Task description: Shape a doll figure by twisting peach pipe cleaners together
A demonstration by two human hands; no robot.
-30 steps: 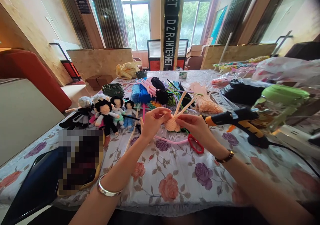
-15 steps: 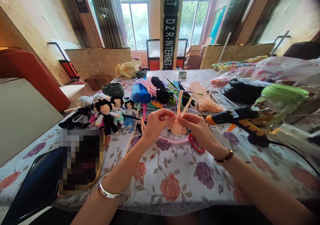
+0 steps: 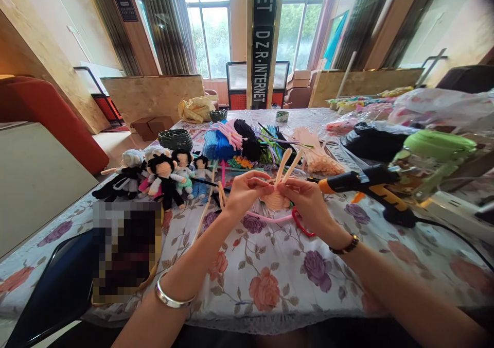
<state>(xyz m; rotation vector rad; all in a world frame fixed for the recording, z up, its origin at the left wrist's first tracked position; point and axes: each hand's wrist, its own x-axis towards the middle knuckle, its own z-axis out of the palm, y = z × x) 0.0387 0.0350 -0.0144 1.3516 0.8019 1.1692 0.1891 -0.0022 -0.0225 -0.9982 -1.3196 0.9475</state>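
Observation:
Between my two hands is a peach doll head (image 3: 275, 201) made of coiled pipe cleaners, with two long pipe-cleaner ends (image 3: 285, 167) sticking up from it. My left hand (image 3: 250, 189) pinches its upper left side with thumb and forefinger. On the other side, my right hand (image 3: 303, 196) grips it near the base of the upright ends. Red-handled scissors (image 3: 302, 222) lie on the table below my right hand, their blades hidden. A pink pipe cleaner (image 3: 268, 218) stretches across the cloth beneath the head.
Finished dolls (image 3: 164, 175) sit at the left, behind a pixelated patch and a dark tablet-like object (image 3: 54, 281). Bundles of pipe cleaners (image 3: 227, 139) lie beyond my hands, with a peach bundle (image 3: 318, 155) further right. A glue gun (image 3: 366, 180) stands at the right, its cord trailing off.
Both hands and the doll head have shifted very slightly down in view. The two upright ends lean further right, and my fingers have closed nearer their base.

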